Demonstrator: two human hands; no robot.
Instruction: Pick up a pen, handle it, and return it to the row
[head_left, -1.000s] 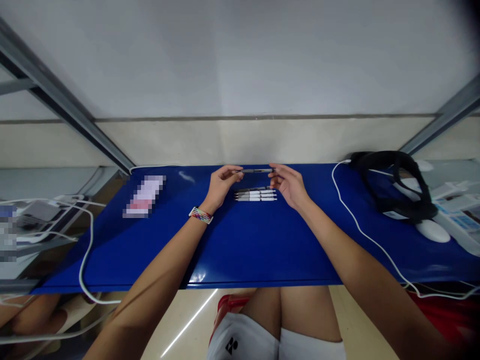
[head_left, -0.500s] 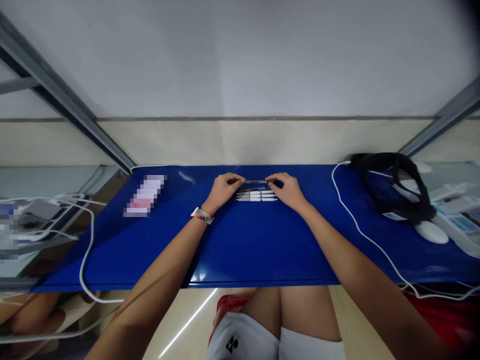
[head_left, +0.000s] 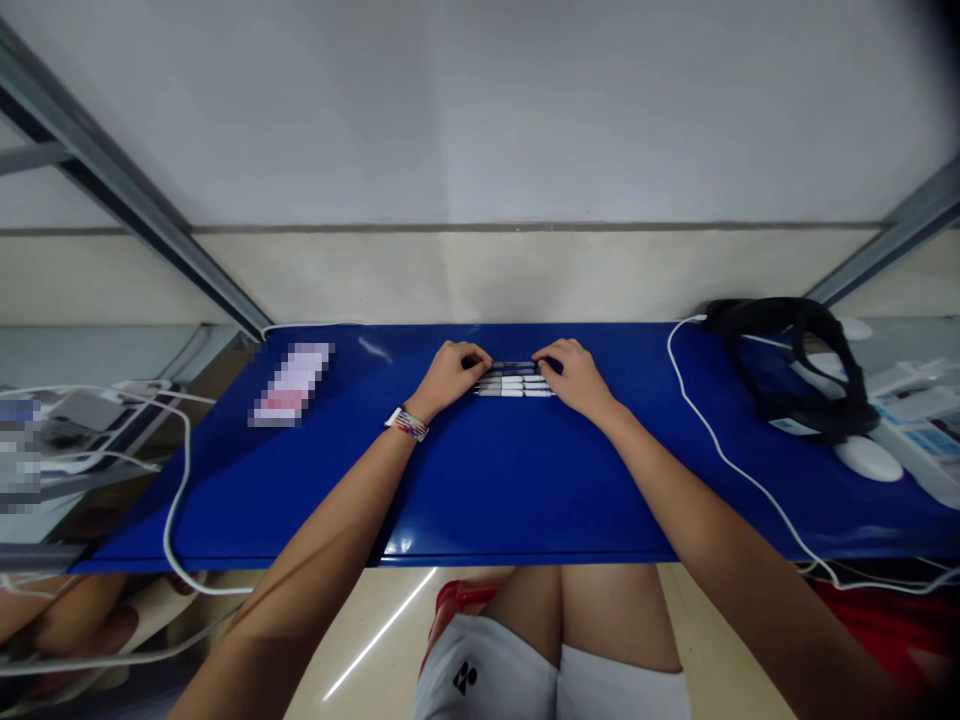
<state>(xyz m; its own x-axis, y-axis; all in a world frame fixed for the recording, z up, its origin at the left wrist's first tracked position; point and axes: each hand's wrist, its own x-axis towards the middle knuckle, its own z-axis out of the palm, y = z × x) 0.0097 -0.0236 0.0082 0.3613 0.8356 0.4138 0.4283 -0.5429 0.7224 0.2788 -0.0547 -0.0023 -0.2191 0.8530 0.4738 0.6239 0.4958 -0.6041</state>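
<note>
My left hand [head_left: 459,371] pinches the left end of a slim dark pen [head_left: 513,365] between thumb and fingers. On the pen's other end, my right hand [head_left: 570,373] is closed in a similar pinch. The pen lies crosswise, just beyond several white pens [head_left: 514,386] set side by side in a row on the blue tabletop [head_left: 525,470]. My fingertips cover both ends of the held pen. Whether it touches the tabletop, I cannot tell.
A black headset with straps [head_left: 795,370] sits at the right, beside a white cable [head_left: 709,440]. A pixelated flat item [head_left: 292,385] lies at the left. Another white cable [head_left: 176,500] hangs over the left edge. A wall [head_left: 510,275] stands behind the table.
Both hands have brought the held pen slightly nearer to the row of pens. The view has tilted a little, and the other things stay in place.
</note>
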